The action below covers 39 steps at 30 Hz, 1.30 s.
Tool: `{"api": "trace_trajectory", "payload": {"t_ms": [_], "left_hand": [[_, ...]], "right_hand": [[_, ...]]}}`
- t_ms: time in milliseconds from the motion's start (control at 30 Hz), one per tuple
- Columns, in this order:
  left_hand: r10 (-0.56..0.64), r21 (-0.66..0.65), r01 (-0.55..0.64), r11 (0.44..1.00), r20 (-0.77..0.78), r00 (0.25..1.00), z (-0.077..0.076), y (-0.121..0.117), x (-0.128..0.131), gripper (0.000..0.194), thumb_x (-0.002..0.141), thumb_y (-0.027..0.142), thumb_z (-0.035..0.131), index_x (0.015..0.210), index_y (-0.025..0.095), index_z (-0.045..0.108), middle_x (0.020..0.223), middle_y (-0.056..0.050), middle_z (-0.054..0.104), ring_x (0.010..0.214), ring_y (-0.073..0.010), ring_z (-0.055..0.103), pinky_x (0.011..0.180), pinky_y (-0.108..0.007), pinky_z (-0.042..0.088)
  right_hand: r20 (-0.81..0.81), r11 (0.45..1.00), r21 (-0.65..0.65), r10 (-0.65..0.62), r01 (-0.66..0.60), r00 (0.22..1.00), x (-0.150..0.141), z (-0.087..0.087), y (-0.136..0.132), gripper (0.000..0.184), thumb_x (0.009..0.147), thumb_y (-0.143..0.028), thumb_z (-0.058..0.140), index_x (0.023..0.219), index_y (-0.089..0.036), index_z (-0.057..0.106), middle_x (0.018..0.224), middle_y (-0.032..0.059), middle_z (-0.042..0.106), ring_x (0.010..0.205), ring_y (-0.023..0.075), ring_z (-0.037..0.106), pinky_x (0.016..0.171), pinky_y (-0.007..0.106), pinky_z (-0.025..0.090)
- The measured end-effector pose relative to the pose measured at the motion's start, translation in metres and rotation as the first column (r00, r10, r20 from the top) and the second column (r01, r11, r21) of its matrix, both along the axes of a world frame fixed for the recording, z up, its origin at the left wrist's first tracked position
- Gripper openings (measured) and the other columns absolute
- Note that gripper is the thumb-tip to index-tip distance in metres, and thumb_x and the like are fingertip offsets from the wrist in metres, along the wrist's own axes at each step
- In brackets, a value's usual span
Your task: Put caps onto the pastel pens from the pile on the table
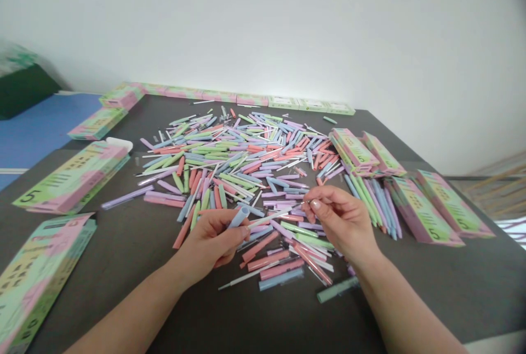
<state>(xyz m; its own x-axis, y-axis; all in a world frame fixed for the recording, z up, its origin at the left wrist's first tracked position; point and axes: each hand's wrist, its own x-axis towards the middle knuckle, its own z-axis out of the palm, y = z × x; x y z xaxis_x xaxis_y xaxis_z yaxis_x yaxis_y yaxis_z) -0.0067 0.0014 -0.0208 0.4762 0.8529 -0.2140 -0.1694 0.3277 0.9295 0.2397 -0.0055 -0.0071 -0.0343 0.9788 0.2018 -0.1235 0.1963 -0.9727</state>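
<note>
Bare forearms (123, 315) reach in from below; right hand (341, 222) pinching thin white plastic rod (275, 218) between thumb and fingertips, seemingly; left hand (209, 244) curled around pale blue plastic tube (239, 217); large heap of loose pastel pen parts (230, 173) remains on dark tabletop (452, 283); sheaf of pastel pens (370, 206) lies beside closed-looking pink-green cardboard boxes (421, 211), contents hidden.

Your left hand (209, 241) hides most of the pale blue pen barrel (239, 217); whatever your right fingertips (314, 204) pinch is too small to tell. The bottom edge cuts off your forearms (123, 315) and the near-left box (33, 288).
</note>
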Motion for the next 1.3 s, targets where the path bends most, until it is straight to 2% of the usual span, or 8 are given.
{"api": "trace_trajectory", "payload": {"t_ms": [233,433,633,767,900,1033,1300], "left_hand": [[-0.033,0.044,0.033,0.998,0.003,0.999,-0.001,0.0,0.0,0.026,0.08,0.041,0.068,0.077,0.015,0.065,0.043,0.009,0.032,0.035,-0.0013,0.021,0.033,-0.013,0.017],[-0.046,0.057,0.046,0.997,-0.007,0.999,0.0,0.0,0.0,0.026,0.079,0.041,0.068,0.075,0.015,0.063,0.044,0.01,0.031,0.035,-0.0016,0.021,0.033,-0.013,0.016],[-0.066,0.065,0.07,0.995,-0.062,0.996,0.003,0.0,0.001,0.022,0.079,0.036,0.067,0.073,0.016,0.061,0.042,0.011,0.029,0.034,-0.0017,0.022,0.034,-0.014,0.016],[-0.092,0.062,0.102,0.993,-0.14,0.986,0.005,0.0,0.002,0.02,0.079,0.034,0.065,0.073,0.015,0.06,0.042,0.011,0.03,0.033,-0.0018,0.024,0.034,-0.014,0.016],[-0.111,0.094,0.129,0.987,-0.178,0.978,0.005,0.0,0.002,0.02,0.081,0.033,0.062,0.075,0.014,0.062,0.044,0.01,0.033,0.033,-0.0019,0.026,0.034,-0.016,0.015],[-0.135,0.124,0.163,0.979,-0.21,0.968,0.004,0.001,0.001,0.023,0.084,0.033,0.058,0.072,0.014,0.059,0.043,0.01,0.034,0.034,-0.002,0.026,0.035,-0.016,0.015],[-0.146,0.153,0.189,0.97,-0.253,0.956,0.002,0.001,0.0,0.027,0.085,0.038,0.058,0.072,0.015,0.056,0.043,0.009,0.035,0.035,-0.0032,0.029,0.036,-0.017,0.017]], "right_hand": [[0.037,0.999,0.003,0.045,-0.045,0.998,-0.001,0.003,-0.003,0.009,0.086,-0.021,0.066,0.092,-0.023,0.073,0.071,0.0016,0.069,0.064,0.0136,0.064,0.059,0.027,0.051],[0.056,0.998,0.036,0.043,-0.045,0.997,-0.002,0.006,-0.004,0.009,0.084,-0.02,0.067,0.092,-0.021,0.073,0.069,0.0013,0.069,0.063,0.0125,0.065,0.058,0.024,0.053],[0.199,0.992,0.125,-0.012,-0.013,0.98,-0.002,0.012,-0.004,0.01,0.08,-0.014,0.069,0.087,-0.02,0.073,0.078,0.0026,0.072,0.067,0.0122,0.067,0.06,0.02,0.056],[0.271,0.991,0.12,0.029,-0.063,0.962,-0.003,0.013,-0.005,0.009,0.08,-0.014,0.069,0.087,-0.018,0.072,0.077,0.0041,0.072,0.067,0.0128,0.067,0.061,0.021,0.055],[0.139,0.993,0.011,0.117,-0.12,0.983,-0.005,0.01,-0.005,0.012,0.079,-0.015,0.07,0.09,-0.019,0.07,0.076,0.0028,0.073,0.067,0.0121,0.068,0.061,0.02,0.055],[-0.037,0.977,-0.072,0.197,-0.2,0.98,-0.007,0.004,-0.005,0.008,0.079,-0.015,0.072,0.086,-0.019,0.07,0.068,0.0014,0.074,0.056,0.0109,0.067,0.054,0.019,0.055],[-0.176,0.971,-0.089,0.203,-0.221,0.963,-0.011,-0.01,-0.001,0.01,0.079,-0.017,0.073,0.088,-0.021,0.076,0.073,0.0032,0.076,0.056,0.0103,0.068,0.051,0.017,0.054]]}}
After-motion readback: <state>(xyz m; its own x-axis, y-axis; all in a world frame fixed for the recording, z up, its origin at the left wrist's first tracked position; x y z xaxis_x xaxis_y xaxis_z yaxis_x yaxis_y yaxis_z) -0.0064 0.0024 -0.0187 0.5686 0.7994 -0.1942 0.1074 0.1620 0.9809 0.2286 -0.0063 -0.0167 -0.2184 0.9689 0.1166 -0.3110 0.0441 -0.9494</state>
